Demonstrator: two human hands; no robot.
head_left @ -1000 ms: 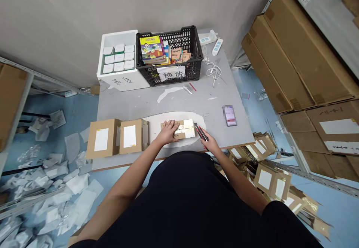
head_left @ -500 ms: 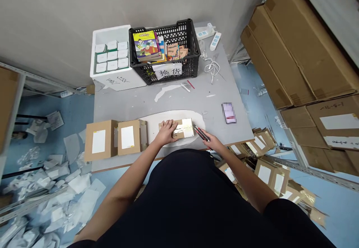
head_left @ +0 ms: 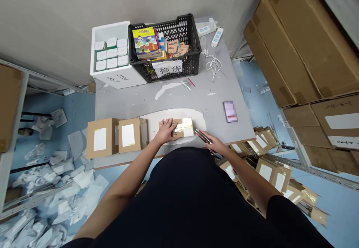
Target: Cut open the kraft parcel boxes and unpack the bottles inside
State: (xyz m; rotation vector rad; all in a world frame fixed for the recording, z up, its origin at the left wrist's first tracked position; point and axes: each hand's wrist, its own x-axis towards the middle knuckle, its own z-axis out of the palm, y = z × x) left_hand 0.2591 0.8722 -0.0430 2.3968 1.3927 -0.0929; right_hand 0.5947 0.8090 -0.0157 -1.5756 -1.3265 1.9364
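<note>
A small taped cardboard box [head_left: 187,127] with a white label at its right end lies on a white sheet [head_left: 199,118] on the table. My left hand [head_left: 167,130] rests on the box's left half, its fingers spread over the top. Just off the box's right end, my right hand [head_left: 215,142] is closed around a black and red utility knife [head_left: 203,135]. Its tip points left towards the box. Whether the blade is out I cannot tell. Two larger cardboard boxes with white labels, a middle one [head_left: 137,143] and an outer one [head_left: 110,126], stand left of my left hand.
At the back of the table [head_left: 117,102] are a white foam box [head_left: 110,83] of small cartons and a black crate [head_left: 193,66] of books. A phone [head_left: 230,111], a white cable [head_left: 213,65] and power strips [head_left: 217,37] lie right. Cartons [head_left: 297,49] are stacked beyond.
My right hand and the utility knife have shifted slightly right and towards me, a little away from the box's end. My left hand stays on the box. The view has shifted slightly.
</note>
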